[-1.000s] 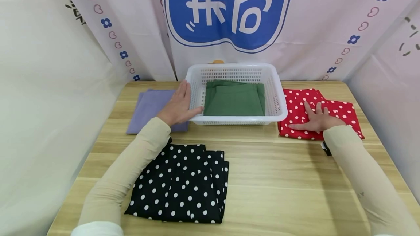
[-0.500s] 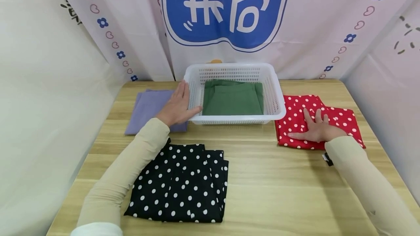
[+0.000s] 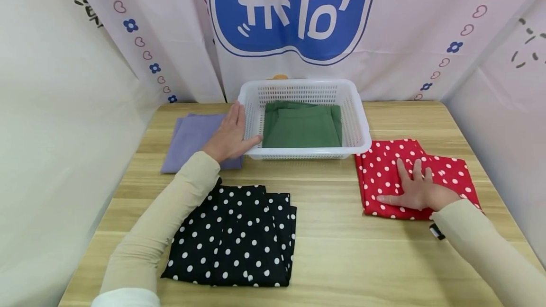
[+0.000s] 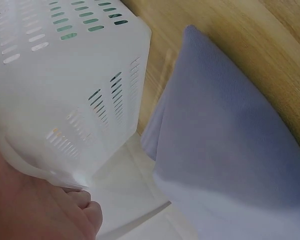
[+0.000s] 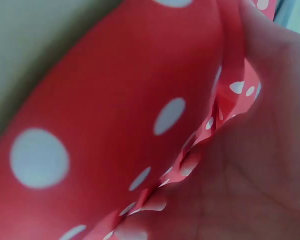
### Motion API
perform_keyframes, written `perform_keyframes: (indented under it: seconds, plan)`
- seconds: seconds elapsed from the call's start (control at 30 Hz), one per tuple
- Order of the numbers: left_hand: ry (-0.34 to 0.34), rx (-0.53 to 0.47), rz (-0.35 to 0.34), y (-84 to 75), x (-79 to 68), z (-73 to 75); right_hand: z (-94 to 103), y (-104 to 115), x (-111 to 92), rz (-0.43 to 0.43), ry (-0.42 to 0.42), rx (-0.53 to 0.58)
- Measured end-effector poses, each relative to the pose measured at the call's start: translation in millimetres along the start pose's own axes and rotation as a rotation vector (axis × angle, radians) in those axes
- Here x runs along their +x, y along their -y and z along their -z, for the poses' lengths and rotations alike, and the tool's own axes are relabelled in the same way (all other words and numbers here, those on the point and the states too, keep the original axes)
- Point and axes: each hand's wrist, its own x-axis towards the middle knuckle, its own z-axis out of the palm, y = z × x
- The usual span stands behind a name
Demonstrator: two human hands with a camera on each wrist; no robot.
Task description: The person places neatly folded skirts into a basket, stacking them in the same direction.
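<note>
In the head view, my left hand rests along the left rim of a white plastic basket, its thumb at the front corner. Inside the basket lies a folded green cloth. Spread fingers of my right hand press down on a folded red cloth with white dots, to the right of the basket. That red fabric fills much of the right wrist view, against the palm. The left wrist view has the basket's slotted side with my left fingers at its rim.
A folded purple cloth lies left of the basket, partly behind my left hand. Nearer the front is a folded black cloth with white dots, partly under my left forearm. A printed curtain hangs behind the wooden table.
My right hand has slid the red dotted cloth toward the front of the table, away from the curtain. The left hand stays at the basket's rim.
</note>
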Motion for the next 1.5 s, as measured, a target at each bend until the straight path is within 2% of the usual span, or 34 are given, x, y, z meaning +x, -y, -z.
perform_keyframes:
  seconds: [0.2, 0.5, 0.77, 1.07, 1.2, 1.33, 1.43, 1.5]
  plan:
    - [0.008, 0.002, 0.003, -0.3, -0.4, -0.9, -9.3, 4, -23, 0.007, 0.004, -0.036]
    - [0.009, 0.01, -0.004, 2.1, 1.0, -1.9, -16.0, 13, -35, 0.032, -0.009, -0.022]
    - [0.012, 0.025, 0.002, -0.1, 0.3, -1.2, -14.8, 64, -62, 0.067, -0.008, -0.094]
    - [0.0, 0.01, 0.001, -0.2, 0.5, -0.4, -27.3, 127, -64, 0.061, 0.013, -0.117]
    - [0.001, 0.013, 0.006, 2.8, 0.2, -0.4, -31.6, 148, -61, 0.071, 0.004, -0.135]
    - [0.009, 0.013, 0.004, 3.2, 0.9, -1.8, -31.6, 153, -63, 0.084, 0.008, -0.121]
    - [-0.008, 0.046, -0.008, 1.2, 0.5, -1.2, -24.3, 144, -67, 0.12, 0.026, -0.065]
    - [-0.037, 0.109, -0.019, -3.2, -2.4, 2.0, -16.8, 134, -72, 0.155, 0.039, -0.005]
